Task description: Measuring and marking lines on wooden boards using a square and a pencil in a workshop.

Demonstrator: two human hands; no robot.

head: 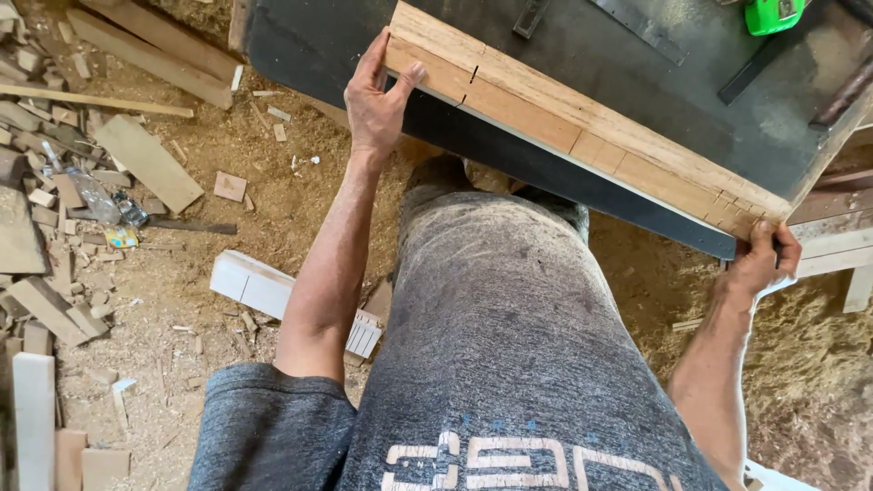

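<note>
Head-camera view looking straight down past a grey T-shirt onto a dark workbench top. Lying along the bench's near edge, running from far left to near right: a long wooden board, light brown, glued up from several short blocks with visible joints.

Left hand gripping the board's far-left end, thumb pressed on the top face, fingers stretched up along the end grain. Right hand closed around the near-right end of the board, fingers wrapped underneath and out of sight, so only partly shown.

On the far right of the bench, a bright green tool, cut off by the frame edge.

Below, a sawdust-covered floor. At left, a heap of wood offcuts and a crushed plastic bottle. Near the left forearm, a white slatted panel lying flat on the sawdust.
</note>
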